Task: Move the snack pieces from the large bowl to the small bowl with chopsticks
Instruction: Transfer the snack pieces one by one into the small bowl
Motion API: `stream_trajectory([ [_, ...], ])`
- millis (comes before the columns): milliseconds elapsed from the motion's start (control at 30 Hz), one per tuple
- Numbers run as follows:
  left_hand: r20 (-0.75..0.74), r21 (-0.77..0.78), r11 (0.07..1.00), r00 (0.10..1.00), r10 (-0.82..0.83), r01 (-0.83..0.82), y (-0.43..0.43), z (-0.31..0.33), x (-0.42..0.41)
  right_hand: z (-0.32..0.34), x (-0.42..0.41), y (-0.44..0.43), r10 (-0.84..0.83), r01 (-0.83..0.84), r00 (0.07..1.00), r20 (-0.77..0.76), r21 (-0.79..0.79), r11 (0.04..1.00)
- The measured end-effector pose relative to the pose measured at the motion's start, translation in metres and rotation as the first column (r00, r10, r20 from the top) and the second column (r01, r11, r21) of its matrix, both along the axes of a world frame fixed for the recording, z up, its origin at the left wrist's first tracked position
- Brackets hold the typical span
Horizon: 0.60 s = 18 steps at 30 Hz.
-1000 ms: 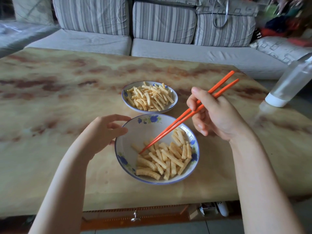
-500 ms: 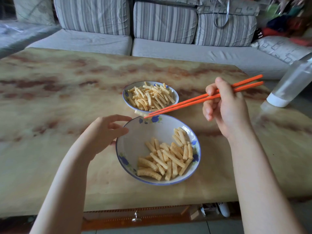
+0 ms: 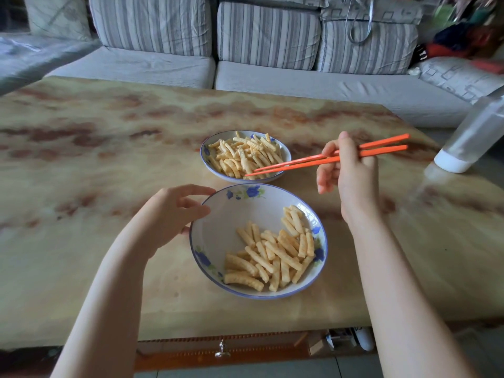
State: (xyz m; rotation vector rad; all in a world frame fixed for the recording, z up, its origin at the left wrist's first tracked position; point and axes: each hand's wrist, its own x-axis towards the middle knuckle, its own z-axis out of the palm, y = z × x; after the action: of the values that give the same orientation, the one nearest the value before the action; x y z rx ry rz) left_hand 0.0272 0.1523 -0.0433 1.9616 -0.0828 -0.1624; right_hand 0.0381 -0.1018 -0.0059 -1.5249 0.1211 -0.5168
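Here is the table (image 3: 81,159), a glossy top in mottled yellow and rust-brown, filling the view; under its near edge a wooden drawer front with a small metal knob (image 3: 222,351), and pale floor tiles (image 3: 245,373) below; behind it a grey sofa (image 3: 152,64) with striped back cushions (image 3: 267,31), and a blurred heap of coloured things (image 3: 463,36) at its far right end; at the table's right edge a clear bottle (image 3: 474,135) leans, white cap end down, any print on it too blurred to read.

Now the bowls; the small bowl (image 3: 204,155), blue-rimmed, sits mid-table, heaped with ridged yellow snack pieces (image 3: 242,155); just in front of it, the large bowl (image 3: 218,227) with blue flowers on its rim, more of the same sticks piled in its near right half, its left inner wall bare.

The left hand (image 3: 169,216) cups the large bowl's left rim, thumb on the edge, fingers curled round the outside; the right hand (image 3: 351,175) is up over the table to the right of the small bowl, fingers wrapped round the orange chopsticks (image 3: 300,160); the sticks run nearly level to the left, tips a little apart over the near right part of the small bowl's pile; whether they touch a piece, I cannot tell.
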Motion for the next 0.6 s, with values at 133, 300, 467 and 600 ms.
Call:
stream_trajectory([
  [133, 0.003, 0.014, 1.000, 1.000, -0.002, 0.002, 0.000, 0.001, 0.000, 0.005, -0.004, -0.007, -0.012, 0.012, 0.999, 0.033, 0.002, 1.000],
  [300, 0.003, 0.015, 1.000, 1.000, 0.000, 0.000, 0.000, 0.001, 0.000, 0.016, -0.011, -0.021, 0.086, -0.086, 0.996, 0.033, 0.018, 0.996],
  [467, 0.006, 0.006, 1.000, 1.000, 0.005, -0.005, -0.001, 0.000, -0.001, 0.026, -0.023, -0.030, 0.262, -0.269, 0.962, -0.074, -0.115, 0.956],
  [600, 0.005, 0.014, 1.000, 1.000, 0.005, -0.005, -0.001, 0.001, -0.001, 0.028, -0.029, -0.030, 0.330, -0.354, 0.932, -0.151, -0.183, 0.917],
])
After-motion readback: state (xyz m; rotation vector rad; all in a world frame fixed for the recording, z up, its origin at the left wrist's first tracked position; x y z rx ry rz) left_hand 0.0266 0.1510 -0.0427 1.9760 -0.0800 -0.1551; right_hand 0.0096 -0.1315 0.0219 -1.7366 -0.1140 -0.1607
